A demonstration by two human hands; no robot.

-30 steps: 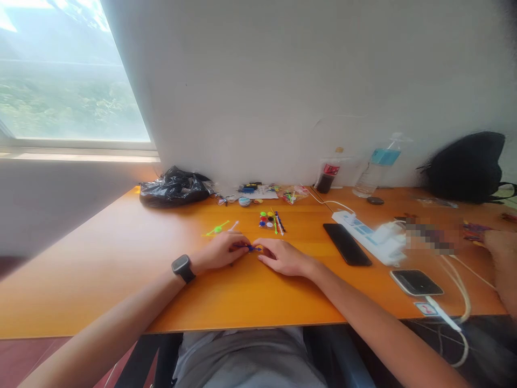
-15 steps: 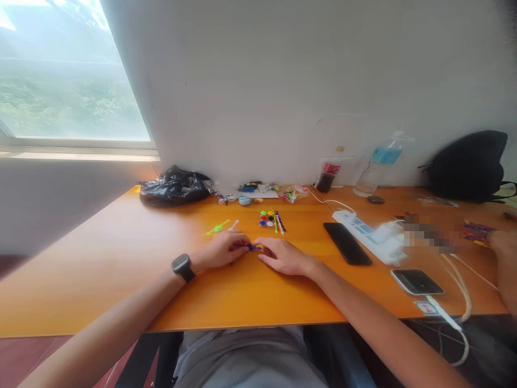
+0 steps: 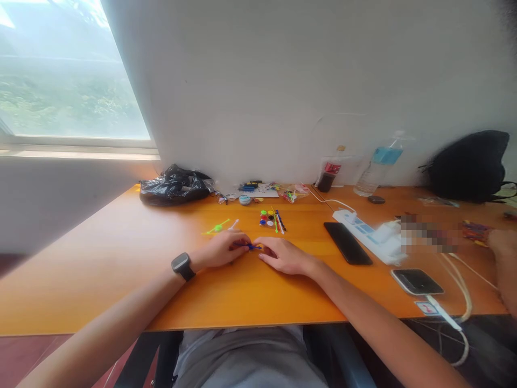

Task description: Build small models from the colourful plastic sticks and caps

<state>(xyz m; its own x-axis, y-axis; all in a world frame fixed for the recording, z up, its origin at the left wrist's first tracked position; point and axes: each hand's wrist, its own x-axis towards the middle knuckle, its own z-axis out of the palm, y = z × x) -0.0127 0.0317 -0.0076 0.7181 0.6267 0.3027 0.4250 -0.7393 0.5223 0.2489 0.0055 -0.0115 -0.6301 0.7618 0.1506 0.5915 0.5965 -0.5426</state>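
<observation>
Left hand [image 3: 221, 250] pinches the blue arrow [image 3: 252, 247], seemingly to steady it; right hand [image 3: 286, 256] curls by its tip, grip unclear.

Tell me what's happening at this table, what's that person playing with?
A person sits at the wooden table, with a small blue piece in the fingers of their left hand. Their right hand is at the piece's other end; whether it grips is hard to see. Beyond the hands lie round coloured caps, thin coloured sticks and a green piece. Someone else's hand is at the far right.
</observation>
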